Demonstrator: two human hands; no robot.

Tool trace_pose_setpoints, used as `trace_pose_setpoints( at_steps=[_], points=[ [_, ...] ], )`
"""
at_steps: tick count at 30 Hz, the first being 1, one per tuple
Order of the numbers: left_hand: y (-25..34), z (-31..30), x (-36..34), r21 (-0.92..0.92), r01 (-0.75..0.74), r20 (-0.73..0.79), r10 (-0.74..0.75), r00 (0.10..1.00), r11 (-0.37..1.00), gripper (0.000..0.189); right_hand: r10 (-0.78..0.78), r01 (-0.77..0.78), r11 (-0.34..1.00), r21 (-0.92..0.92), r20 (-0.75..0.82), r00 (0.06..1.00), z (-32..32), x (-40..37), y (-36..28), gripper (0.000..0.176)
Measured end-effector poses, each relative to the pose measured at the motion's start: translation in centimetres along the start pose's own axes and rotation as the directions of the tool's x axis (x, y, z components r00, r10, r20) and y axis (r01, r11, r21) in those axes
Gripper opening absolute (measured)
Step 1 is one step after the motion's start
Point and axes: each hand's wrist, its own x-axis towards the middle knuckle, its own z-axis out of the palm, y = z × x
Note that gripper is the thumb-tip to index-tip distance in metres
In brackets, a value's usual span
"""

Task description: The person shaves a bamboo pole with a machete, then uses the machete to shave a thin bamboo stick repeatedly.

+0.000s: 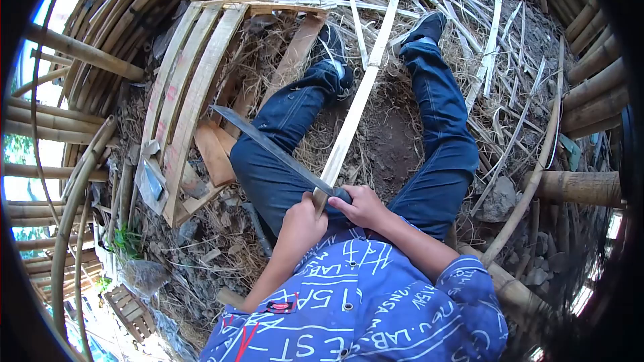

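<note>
My right hand (365, 207) is closed around the dark handle of a machete, with the thumb lying along it. The long grey blade (265, 142) points away to the upper left, passing over my knee. Close to the handle, the blade crosses a pale bamboo strip (355, 110). My left hand (305, 220) grips the near end of that strip, right beside the crossing. From there the strip runs forward between my legs (439, 107), its far end toward my shoes.
A slatted wooden crate (194, 94) lies to the left, with a loose wood piece (213, 151) by it. Split bamboo strips (493, 40) and shavings litter the ground ahead and right. Bamboo poles (580, 188) stand on both sides. A grey rock (500, 199) sits at the right.
</note>
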Motion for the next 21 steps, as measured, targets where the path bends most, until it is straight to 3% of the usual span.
trace_pose_setpoints(
  at_steps=[3, 5, 14, 17, 21],
  points=[
    [-0.9, 0.3, 0.1, -0.004, -0.030, -0.005, 0.030, 1.000, 1.000, 0.032, -0.004, 0.004, 0.998, -0.062, -0.013, 1.000, -0.4, 0.2, 0.1, 0.050],
    [-0.8, 0.1, -0.3, -0.015, -0.044, -0.009, 0.044, 0.999, 0.999, 0.032, -0.018, 0.006, 0.979, -0.203, -0.056, 0.998, -0.7, 0.6, 0.7, 0.052],
    [-1.3, 0.2, -1.0, -0.052, -0.050, -0.021, 0.049, 0.999, 0.997, 0.025, 0.128, -0.175, 0.947, -0.269, -0.184, 0.975, -5.8, 3.2, 4.0, 0.055],
    [-1.5, 0.4, -0.8, -0.020, -0.098, -0.044, 0.097, 0.994, 0.995, 0.026, 0.044, -0.123, 0.905, -0.408, -0.198, 0.979, -6.4, 4.0, 5.5, 0.057],
    [-1.6, -0.2, -1.0, -0.017, -0.062, -0.032, 0.062, 0.998, 0.998, 0.027, 0.019, -0.126, 0.883, -0.451, -0.234, 0.972, -6.7, 5.1, 5.4, 0.058]
  ],
)
